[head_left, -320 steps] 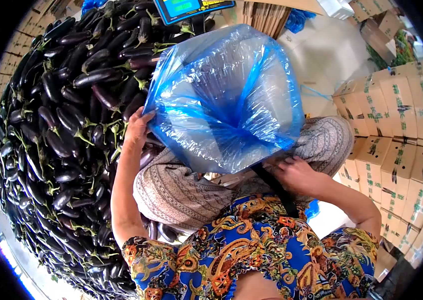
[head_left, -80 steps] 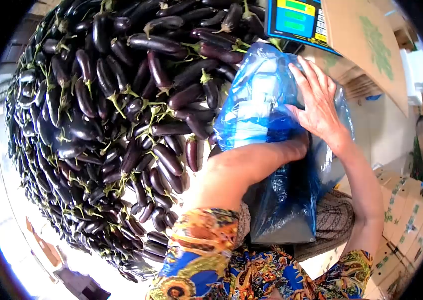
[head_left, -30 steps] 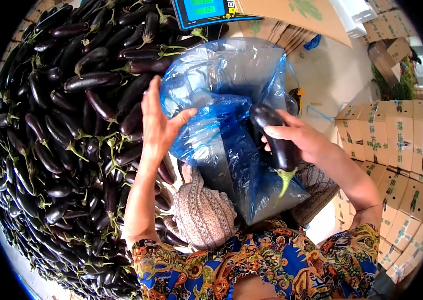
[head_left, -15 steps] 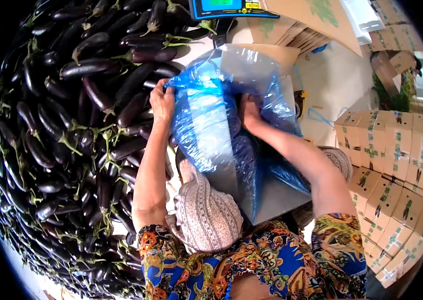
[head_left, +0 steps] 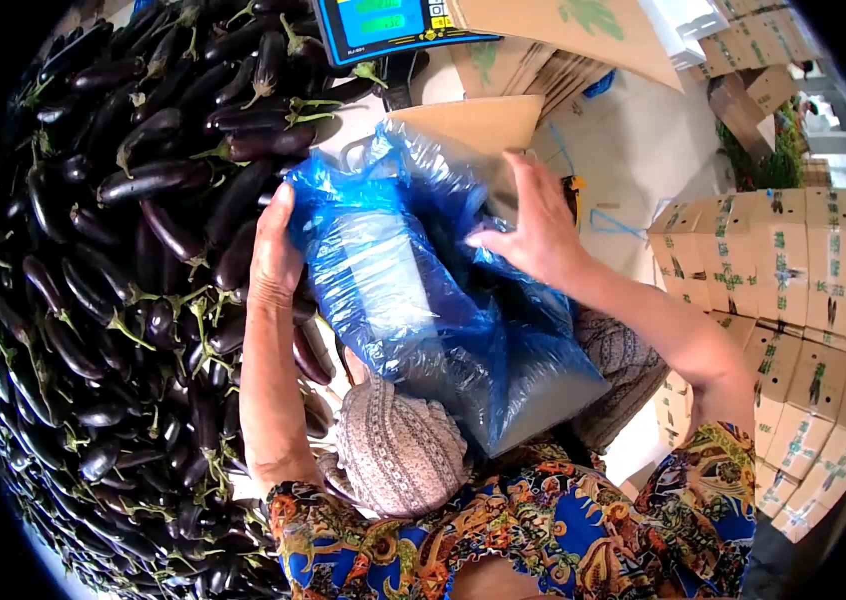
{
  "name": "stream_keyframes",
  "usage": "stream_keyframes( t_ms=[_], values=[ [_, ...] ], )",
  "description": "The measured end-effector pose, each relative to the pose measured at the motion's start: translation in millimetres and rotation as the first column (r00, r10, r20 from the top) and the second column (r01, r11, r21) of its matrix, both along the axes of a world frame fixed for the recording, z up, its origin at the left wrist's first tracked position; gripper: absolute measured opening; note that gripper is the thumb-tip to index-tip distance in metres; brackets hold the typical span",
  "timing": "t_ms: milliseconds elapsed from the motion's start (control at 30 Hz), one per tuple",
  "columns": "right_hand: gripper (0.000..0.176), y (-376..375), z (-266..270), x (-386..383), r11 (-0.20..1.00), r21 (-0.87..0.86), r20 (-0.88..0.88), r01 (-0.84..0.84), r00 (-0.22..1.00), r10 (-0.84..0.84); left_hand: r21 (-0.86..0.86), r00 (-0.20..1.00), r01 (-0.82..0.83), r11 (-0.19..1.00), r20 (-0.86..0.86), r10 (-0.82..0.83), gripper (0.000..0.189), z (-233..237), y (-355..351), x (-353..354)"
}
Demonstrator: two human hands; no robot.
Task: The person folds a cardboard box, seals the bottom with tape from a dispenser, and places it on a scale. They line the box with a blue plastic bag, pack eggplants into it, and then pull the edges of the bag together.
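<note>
A crinkled, see-through blue plastic bag (head_left: 373,275) lies spread over a grey surface (head_left: 548,395) in front of my body, its top bunched and partly folded open. My left hand (head_left: 276,245) grips the bag's left edge near the top, thumb showing and the other fingers mostly hidden. Over the bag's right side, my right hand (head_left: 541,225) is open, thumb and fingers spread apart, with the thumb at the plastic. Just beyond the bag a brown cardboard flap (head_left: 478,122) stands up. What lies inside the bag is hard to make out.
A large heap of dark eggplants (head_left: 153,180) fills the left side. A digital scale display (head_left: 378,25) stands at the top, beside flattened cardboard (head_left: 583,30). Printed cartons (head_left: 778,265) are stacked at the right. Patterned fabric covers my knees (head_left: 398,450).
My right hand has come out of the bag's opening and spread open above its right side. My left hand has moved slightly down and left. The bag's top has collapsed lower.
</note>
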State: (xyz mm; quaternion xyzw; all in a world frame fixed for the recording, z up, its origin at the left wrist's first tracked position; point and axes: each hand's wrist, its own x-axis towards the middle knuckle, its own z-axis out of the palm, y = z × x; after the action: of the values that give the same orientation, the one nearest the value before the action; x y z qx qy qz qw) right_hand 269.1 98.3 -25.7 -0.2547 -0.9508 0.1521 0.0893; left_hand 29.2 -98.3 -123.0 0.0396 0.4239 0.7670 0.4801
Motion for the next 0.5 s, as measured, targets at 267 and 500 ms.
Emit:
stream_keyframes(
  t_ms=[267,500],
  values=[
    [0.015,33.8,-9.4,-6.1,0.263,-0.925,0.113,0.275,0.858,-0.501,-0.197,0.938,-0.093,0.976,-0.347,0.020,0.021,15.6,10.7,3.2],
    [0.013,91.7,53.4,16.6,0.206,-0.969,-0.064,0.134,0.672,-0.738,-0.016,0.964,-0.136,0.991,-0.234,0.129,0.029,33.3,8.3,-16.6]
  ],
)
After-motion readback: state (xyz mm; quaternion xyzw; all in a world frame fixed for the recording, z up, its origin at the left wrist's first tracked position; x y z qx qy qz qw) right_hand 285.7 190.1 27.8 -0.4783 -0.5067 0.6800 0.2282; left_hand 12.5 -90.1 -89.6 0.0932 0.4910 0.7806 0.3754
